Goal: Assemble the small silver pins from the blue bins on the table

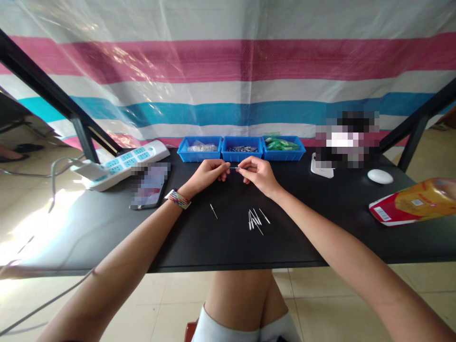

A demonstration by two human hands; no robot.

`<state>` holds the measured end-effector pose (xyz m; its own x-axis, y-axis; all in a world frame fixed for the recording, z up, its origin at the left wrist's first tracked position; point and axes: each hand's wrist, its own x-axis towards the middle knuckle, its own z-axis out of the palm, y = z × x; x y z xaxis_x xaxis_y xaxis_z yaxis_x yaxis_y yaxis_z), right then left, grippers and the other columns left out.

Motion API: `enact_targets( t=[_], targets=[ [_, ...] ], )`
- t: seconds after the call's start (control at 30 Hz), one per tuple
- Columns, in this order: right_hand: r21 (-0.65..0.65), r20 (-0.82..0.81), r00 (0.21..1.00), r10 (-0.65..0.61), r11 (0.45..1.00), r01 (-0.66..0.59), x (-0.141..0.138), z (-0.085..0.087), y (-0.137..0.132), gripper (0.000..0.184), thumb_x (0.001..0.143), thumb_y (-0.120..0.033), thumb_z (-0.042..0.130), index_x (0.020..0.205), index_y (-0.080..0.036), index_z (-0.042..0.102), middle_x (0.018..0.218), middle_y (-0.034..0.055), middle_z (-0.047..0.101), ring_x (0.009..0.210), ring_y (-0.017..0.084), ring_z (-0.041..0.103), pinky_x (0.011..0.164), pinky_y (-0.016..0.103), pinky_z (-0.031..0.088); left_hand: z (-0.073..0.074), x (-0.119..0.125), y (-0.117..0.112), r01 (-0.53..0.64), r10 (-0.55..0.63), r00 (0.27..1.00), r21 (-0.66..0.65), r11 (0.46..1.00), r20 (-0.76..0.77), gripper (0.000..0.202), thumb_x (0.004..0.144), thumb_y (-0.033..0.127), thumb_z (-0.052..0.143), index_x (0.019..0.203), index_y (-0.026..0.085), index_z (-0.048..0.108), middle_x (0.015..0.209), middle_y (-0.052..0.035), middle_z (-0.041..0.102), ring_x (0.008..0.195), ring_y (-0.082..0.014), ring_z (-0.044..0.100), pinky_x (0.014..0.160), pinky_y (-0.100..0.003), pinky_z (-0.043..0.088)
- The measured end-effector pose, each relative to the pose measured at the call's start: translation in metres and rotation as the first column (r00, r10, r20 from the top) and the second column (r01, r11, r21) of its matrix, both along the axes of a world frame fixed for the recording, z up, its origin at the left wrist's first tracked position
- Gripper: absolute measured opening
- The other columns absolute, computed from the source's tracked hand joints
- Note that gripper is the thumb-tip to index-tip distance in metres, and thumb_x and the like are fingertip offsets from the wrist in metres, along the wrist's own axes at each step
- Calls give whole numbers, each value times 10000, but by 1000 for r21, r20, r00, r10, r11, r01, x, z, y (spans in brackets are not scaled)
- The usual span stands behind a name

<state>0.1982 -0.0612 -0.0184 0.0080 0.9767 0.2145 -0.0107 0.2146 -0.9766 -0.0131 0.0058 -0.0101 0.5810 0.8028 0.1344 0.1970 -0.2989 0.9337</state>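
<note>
My left hand and my right hand meet just in front of the blue bins. Between their fingertips stretches a thin silver blind rivet, pinched at one end by each hand. Closer to me on the black table lies a single blind rivet. To its right is a small loose group of several blind rivets. The middle blue bin holds more thin metal pieces that look like the same rivets.
The left blue bin contains clear plastic bags, the right blue bin green packets. A power strip and a phone lie left. Rightward are a white case, a white mouse and a lying bottle.
</note>
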Motion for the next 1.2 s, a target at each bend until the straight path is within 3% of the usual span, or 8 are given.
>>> enact_targets(
  t=[0.17, 0.37, 0.5, 0.67, 0.83, 1.0, 1.2],
  targets=[
    [24, 63, 998, -11, 1000, 9, 0, -3, 1, 440, 838, -638, 784, 832, -207, 693, 792, 26, 755, 506, 117, 629, 474, 239, 527, 1, 0, 0, 14, -13, 1000, -23, 1000, 27, 530, 950, 664, 686, 811, 153, 700, 662, -44, 690, 599, -136, 626, 593, -239, 494],
    [21, 96, 994, -53, 998, 51, -1, -7, 3, 510, 868, -717, 730, 821, -211, 683, 764, 28, 747, 503, 121, 642, 473, 231, 523, 2, 0, -1, 48, -42, 994, -56, 997, 102, 372, 873, 507, 815, 927, 169, 669, 705, -10, 686, 611, -137, 640, 586, -233, 493],
    [14, 69, 997, -28, 1000, 27, -1, -7, 2, 460, 873, -667, 740, 867, -209, 697, 806, 28, 760, 513, 118, 642, 477, 235, 533, 1, 0, -1, 51, -48, 995, -35, 998, 86, 379, 916, 527, 758, 869, 156, 689, 702, -23, 682, 625, -135, 641, 608, -236, 504],
    [28, 7, 999, -47, 998, 47, 0, -8, 2, 404, 767, -537, 880, 925, -214, 696, 842, 0, 726, 539, 119, 651, 482, 241, 540, 1, 0, -1, 41, -40, 999, -11, 999, 27, 485, 948, 618, 705, 829, 148, 712, 681, -35, 675, 616, -129, 621, 603, -235, 493],
    [57, 57, 995, -81, 995, 77, 0, -8, 2, 428, 813, -612, 826, 871, -209, 691, 848, 23, 738, 543, 126, 644, 487, 255, 533, 1, 1, -2, 21, -21, 1000, -4, 1000, 4, 546, 955, 675, 666, 820, 148, 711, 671, -40, 673, 611, -132, 618, 602, -240, 489],
    [69, 101, 988, -116, 992, 109, 0, -11, 3, 501, 862, -708, 752, 820, -215, 672, 777, 32, 737, 519, 138, 631, 485, 266, 523, 4, 0, -4, 43, -41, 997, -48, 998, 59, 419, 916, 570, 745, 875, 156, 698, 710, -32, 689, 633, -138, 632, 616, -243, 500],
    [49, 94, 990, -100, 994, 96, -1, -11, 3, 474, 870, -680, 749, 825, -212, 684, 778, 32, 741, 516, 135, 632, 476, 259, 512, 4, -1, -4, 63, -61, 996, -39, 997, 68, 389, 923, 534, 733, 839, 157, 693, 701, -34, 685, 635, -139, 633, 616, -242, 498]
  ],
)
